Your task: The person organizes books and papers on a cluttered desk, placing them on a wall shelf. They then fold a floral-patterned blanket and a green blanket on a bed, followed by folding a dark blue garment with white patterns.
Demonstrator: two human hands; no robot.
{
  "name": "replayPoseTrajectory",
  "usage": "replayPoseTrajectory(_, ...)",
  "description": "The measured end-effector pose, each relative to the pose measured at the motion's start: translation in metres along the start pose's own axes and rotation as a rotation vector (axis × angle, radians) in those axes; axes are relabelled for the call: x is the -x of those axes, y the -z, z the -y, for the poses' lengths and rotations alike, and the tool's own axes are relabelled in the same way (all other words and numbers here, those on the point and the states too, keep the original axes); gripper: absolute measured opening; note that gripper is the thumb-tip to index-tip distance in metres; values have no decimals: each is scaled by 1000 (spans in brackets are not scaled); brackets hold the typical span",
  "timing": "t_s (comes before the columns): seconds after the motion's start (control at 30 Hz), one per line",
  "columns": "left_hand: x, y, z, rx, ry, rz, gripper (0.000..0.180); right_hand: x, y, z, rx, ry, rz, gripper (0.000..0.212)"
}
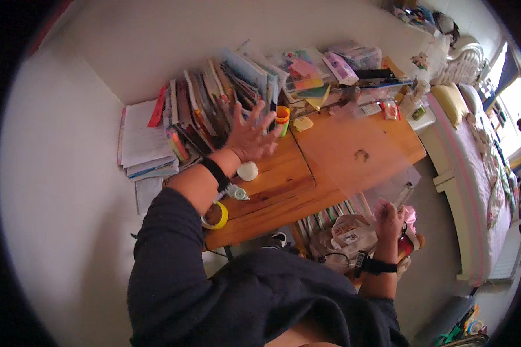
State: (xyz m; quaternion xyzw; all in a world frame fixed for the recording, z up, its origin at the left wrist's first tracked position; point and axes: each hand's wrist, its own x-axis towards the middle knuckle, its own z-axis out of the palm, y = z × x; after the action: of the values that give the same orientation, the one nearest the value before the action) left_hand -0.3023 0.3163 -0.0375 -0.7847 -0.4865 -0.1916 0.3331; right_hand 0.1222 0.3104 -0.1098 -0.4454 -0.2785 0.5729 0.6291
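Note:
My left hand (252, 134) is raised over the left part of the wooden desk (272, 194), fingers spread and nothing in them. It is in front of a row of standing books (197, 104), near an orange and green cup (282, 115) and a round white lid-like thing (247, 171). My right hand (389, 220) is closed at the desk's front right edge. It grips the near corner of a large, clear plastic sheet (353, 153) that spreads blurred over the desk. A slim greyish thing (407, 194) rises beside its fingers; its kind is unclear.
A yellow tape roll (216, 216) and a correction-tape dispenser (239, 193) lie at the left front edge. Stacked papers (147, 136) stand by the wall. Below the desk's front are bags (347, 234). A bed (474, 162) stands to the right, past a strip of floor.

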Motion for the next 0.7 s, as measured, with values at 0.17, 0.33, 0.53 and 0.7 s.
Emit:
replayPoseTrajectory(0.17, -3, 40, -75, 1733, 905, 56, 55, 5, -23, 43, -59, -17, 169, 26)
replayPoseTrajectory(0.33, -3, 108, -46, 2825, 908, 130, 63, 12, -70, 58, 7, -92, 397, 22)
replayPoseTrajectory(0.53, 25, 165, 4, 1955, 1334, 130, 37, 18, -125, 65, -310, -416, 556, 36)
replayPoseTrajectory(0.7, 72, 167, 68, 1708, 1487, -378, 26, 24, -134, 52, -317, -448, 751, 43)
